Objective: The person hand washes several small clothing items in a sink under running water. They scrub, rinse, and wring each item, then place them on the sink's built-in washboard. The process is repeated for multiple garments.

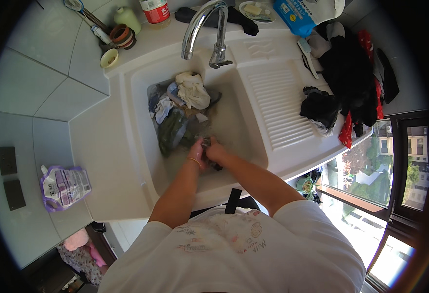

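Both my hands are together over the cloudy water in a white laundry sink [251, 146]. My left hand [197, 153] and my right hand [215, 151] grip a dark wet cloth [206, 142] between them; its lower end hangs dark beneath my wrists. What kind of garment it is I cannot tell. Just beyond my hands, a soaked heap fills the sink's far left: a cream cloth [193, 91] on top, a white cloth [163, 109] and a dark green garment [171, 130]. Part of the heap lies under water.
A chrome faucet [218, 51] arches over the sink's back. On the right, a ribbed washboard [278, 106] adjoins a pile of dark clothes [349, 73] and a scrub brush [308, 58]. A purple detergent pouch [66, 186] stands left. A soap dish [257, 11] sits behind.
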Tool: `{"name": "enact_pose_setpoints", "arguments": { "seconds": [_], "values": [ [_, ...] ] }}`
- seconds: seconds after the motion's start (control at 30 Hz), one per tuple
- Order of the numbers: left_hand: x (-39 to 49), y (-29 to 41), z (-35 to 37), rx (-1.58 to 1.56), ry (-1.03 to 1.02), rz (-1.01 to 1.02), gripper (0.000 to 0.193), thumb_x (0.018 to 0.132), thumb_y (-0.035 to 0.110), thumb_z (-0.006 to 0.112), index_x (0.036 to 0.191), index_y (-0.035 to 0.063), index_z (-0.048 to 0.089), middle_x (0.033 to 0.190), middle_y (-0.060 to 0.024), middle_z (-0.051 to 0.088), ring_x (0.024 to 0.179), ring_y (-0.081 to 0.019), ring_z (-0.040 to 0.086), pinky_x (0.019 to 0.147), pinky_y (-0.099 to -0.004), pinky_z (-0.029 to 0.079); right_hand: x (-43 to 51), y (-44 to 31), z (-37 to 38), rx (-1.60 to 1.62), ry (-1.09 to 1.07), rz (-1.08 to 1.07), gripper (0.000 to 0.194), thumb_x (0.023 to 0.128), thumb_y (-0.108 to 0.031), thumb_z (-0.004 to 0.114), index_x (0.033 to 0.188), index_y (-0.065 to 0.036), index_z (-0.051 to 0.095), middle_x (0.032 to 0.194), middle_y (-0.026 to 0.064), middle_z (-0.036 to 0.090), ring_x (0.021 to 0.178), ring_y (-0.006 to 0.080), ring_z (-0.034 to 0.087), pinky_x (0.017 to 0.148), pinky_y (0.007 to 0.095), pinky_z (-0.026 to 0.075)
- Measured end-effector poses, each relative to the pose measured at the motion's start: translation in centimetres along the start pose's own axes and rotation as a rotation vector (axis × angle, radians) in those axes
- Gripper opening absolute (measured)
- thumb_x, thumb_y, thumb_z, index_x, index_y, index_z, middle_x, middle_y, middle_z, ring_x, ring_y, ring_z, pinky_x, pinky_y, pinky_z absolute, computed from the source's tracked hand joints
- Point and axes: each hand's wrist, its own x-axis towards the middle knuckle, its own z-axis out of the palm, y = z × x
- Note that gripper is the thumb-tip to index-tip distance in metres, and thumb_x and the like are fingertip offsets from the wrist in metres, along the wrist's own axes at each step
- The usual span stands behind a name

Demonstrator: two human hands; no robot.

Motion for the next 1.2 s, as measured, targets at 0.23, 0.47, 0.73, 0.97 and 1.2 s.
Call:
{"name": "enact_pose_setpoints", "arguments": {
  "seconds": [0.23, 0.47, 0.73, 0.97, 1.2],
  "values": [
    [-1.7, 2.0, 2.0, -0.286, -0.562, 0.193, 0.038, 0.099, 0.046, 0.044, 0.104, 0.0124, 0.06, 0.098, -0.0061, 0.064, 0.09, -0.0243, 0.062, 0.076, -0.0421, 0.052, -3.9, -6.8, -5.2, 0.22, 0.411, -0.222, 0.047, 0.097, -0.045, 0.047, 0.093, -0.004, 0.069, 0.092, 0.0268, 0.065, 0.087, 0.0477, 0.061, 0.077, 0.0483, 0.05],
    [-6.4, 3.8, 6.0, -0.076, -0.049, 0.48, 0.028, 0.101, 0.033, 0.046, 0.107, 0.0094, 0.061, 0.103, -0.0065, 0.065, 0.095, -0.022, 0.063, 0.079, -0.0397, 0.051, -1.9, -7.3, -6.6, 0.161, 0.292, -0.296, 0.051, 0.098, -0.045, 0.041, 0.09, -0.003, 0.067, 0.091, 0.0272, 0.065, 0.088, 0.0471, 0.06, 0.078, 0.0519, 0.048],
    [-15.6, 10.0, 4.8, 0.444, -0.019, 0.796, 0.041, 0.099, 0.049, 0.047, 0.118, 0.0166, 0.063, 0.118, -0.0004, 0.061, 0.1, -0.0192, 0.058, 0.087, -0.038, 0.048, -1.9, -4.2, -15.1, 0.489, -0.002, -0.381, 0.028, 0.092, -0.036, 0.064, 0.098, -0.009, 0.068, 0.082, 0.0018, 0.062, 0.069, 0.0104, 0.055, 0.056, 0.0304, 0.044],
    [-20.0, 14.1, 2.5, 0.686, -0.032, 0.912, 0.052, 0.099, 0.056, 0.043, 0.131, 0.0177, 0.058, 0.123, -0.0003, 0.058, 0.106, -0.0167, 0.051, 0.095, -0.0395, 0.041, -7.0, -4.4, -21.3, 0.415, 0.209, -0.315, 0.025, 0.093, -0.03, 0.064, 0.096, -0.005, 0.068, 0.077, 0.0008, 0.061, 0.07, 0.0096, 0.053, 0.064, 0.0276, 0.044],
    [-22.4, 15.8, 1.6, 0.529, -0.151, 1.068, 0.047, 0.1, 0.046, 0.048, 0.122, 0.0083, 0.065, 0.082, 0.0, 0.063, 0.075, -0.0071, 0.051, 0.074, -0.0236, 0.042, -10.4, -3.6, -25.4, 0.731, 0.261, -0.215, 0.025, 0.095, -0.029, 0.061, 0.104, -0.006, 0.061, 0.08, -0.0014, 0.06, 0.074, 0.0074, 0.057, 0.062, 0.0248, 0.045]
  ]
}}
